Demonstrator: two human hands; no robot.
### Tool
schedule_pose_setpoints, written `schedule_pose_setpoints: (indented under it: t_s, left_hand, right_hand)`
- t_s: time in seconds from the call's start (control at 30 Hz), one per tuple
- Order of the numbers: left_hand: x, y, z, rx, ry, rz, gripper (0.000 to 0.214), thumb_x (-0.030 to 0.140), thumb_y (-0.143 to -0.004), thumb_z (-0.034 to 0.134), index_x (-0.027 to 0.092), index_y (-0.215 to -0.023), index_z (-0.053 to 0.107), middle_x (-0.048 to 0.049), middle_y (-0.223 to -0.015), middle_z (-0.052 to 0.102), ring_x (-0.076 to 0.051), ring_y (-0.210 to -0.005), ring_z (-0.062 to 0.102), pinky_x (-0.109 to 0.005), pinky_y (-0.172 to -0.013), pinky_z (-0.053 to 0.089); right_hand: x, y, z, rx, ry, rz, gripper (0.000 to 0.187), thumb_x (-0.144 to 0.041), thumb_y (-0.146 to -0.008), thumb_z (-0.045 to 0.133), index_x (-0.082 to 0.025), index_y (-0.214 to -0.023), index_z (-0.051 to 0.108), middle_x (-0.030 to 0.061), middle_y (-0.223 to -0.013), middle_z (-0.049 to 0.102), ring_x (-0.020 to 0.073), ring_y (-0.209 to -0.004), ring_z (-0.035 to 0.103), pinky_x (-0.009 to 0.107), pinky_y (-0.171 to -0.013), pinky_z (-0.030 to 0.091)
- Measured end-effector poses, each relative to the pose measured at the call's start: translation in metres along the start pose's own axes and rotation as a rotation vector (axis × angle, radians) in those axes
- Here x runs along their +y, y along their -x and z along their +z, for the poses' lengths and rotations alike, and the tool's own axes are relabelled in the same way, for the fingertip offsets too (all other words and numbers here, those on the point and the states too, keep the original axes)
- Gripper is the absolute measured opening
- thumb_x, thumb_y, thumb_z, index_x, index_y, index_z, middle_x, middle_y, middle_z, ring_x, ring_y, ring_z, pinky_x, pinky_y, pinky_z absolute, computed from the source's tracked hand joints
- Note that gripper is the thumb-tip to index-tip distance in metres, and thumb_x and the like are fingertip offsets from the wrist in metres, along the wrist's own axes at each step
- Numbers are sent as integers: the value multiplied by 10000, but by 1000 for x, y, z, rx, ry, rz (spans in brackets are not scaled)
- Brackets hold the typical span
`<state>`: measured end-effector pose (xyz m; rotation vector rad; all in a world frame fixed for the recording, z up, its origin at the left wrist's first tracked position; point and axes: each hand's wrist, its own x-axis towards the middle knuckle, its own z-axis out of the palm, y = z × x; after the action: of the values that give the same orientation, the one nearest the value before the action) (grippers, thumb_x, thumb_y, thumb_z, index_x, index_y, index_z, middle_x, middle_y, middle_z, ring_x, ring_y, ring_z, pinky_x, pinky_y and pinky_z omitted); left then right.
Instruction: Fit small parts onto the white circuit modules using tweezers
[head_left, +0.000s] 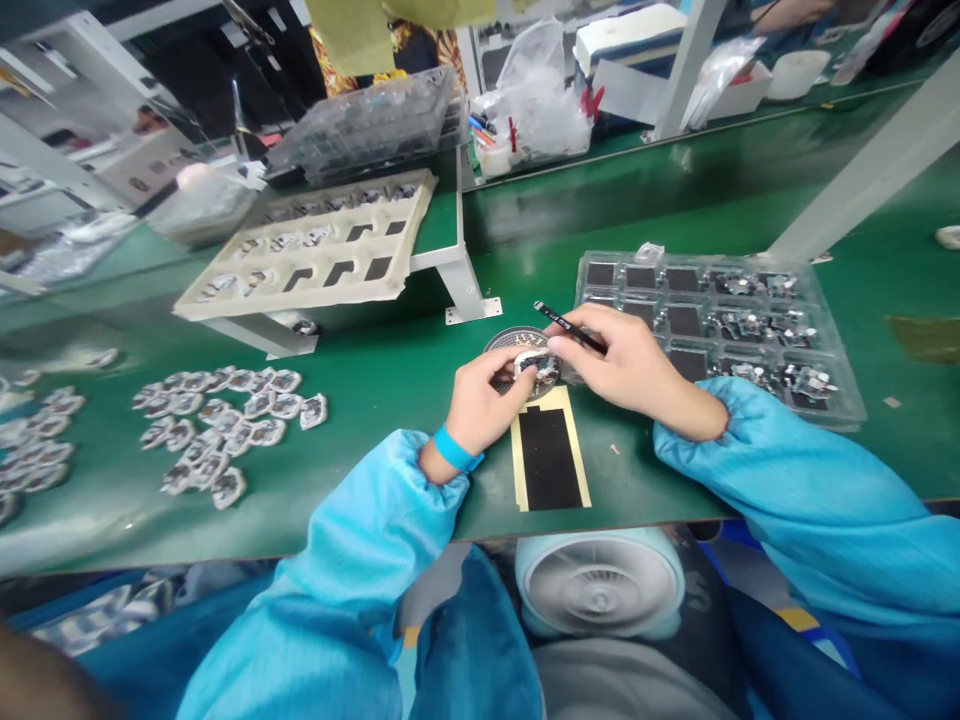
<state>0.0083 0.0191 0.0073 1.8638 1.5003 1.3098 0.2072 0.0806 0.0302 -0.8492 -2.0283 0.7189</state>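
Note:
Between the thumb and fingers of my left hand (487,398) is a small white-rimmed electronic part (534,362), its dark inner side turned up. Black tweezers (574,328) lie in my right hand (630,365), pointing up and left, while its fingertips meet the part's right edge. Below both hands sits a round dish (517,338) with tiny pieces in it, partly covered by my fingers. Just nearer to me, a black rectangular pad (553,460) edged with yellow tape lies on the green table (420,400).
Several similar white-rimmed parts (238,436) lie grouped at the left. A clear compartment tray (844,375) with circuit pieces and dark pads stands right. Behind, a beige tray (300,298) rests on a raised stand (457,275). A round fan (604,585) sits below the table edge.

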Motion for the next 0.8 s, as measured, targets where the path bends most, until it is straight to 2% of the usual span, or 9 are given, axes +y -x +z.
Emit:
schedule_pose_setpoints:
  t_s: [0.1,0.23,0.33,0.43,0.63,0.8]
  left_hand:
    - [1,2,1,-8,-65,46,210,196,-862,709,189,-1061,774,-46,-976,782,-172,-819,688,-299,-800,560]
    - [-2,2,3,-12,-68,28,184,189,-849,701,190,-1018,774,-29,-868,760,-159,-740,661,-278,-720,539]
    - [-5,2,4,-2,-99,39,125,209,-839,706,188,-946,767,-11,-753,709,-151,-679,625,-273,-670,517]
    - [-5,2,4,3,-99,38,127,226,-840,706,188,-944,766,-7,-737,694,-148,-662,606,-273,-651,506]
    - [-2,2,4,-15,7,-56,238,189,-828,682,188,-1045,780,-21,-862,757,-146,-718,648,-266,-696,534]
    - [-2,3,5,-28,-5,-70,250,193,-836,670,192,-1058,784,-23,-872,763,-145,-706,641,-268,-692,520]
  right_hand:
    - [2,0,-3,-39,33,-115,206,-381,-971,632,-203,-930,729,60,-879,682,205,-816,630,340,-760,486]
    - [10,2,0,-126,29,-206,160,-349,-962,658,-223,-985,754,58,-903,698,211,-840,645,348,-770,495]
    - [13,4,3,-124,55,-211,165,-343,-963,655,-229,-1033,751,68,-938,702,226,-878,654,361,-791,506]
    - [12,6,4,-108,93,-209,187,-328,-967,644,-234,-1102,732,73,-981,700,224,-890,654,359,-794,517]
    - [10,8,1,-139,179,-288,204,-337,-1013,578,-232,-1098,731,79,-999,674,212,-904,653,339,-769,522]
    - [7,8,1,-234,257,-238,211,-337,-1034,527,-219,-1101,688,84,-1049,660,211,-900,639,338,-754,510]
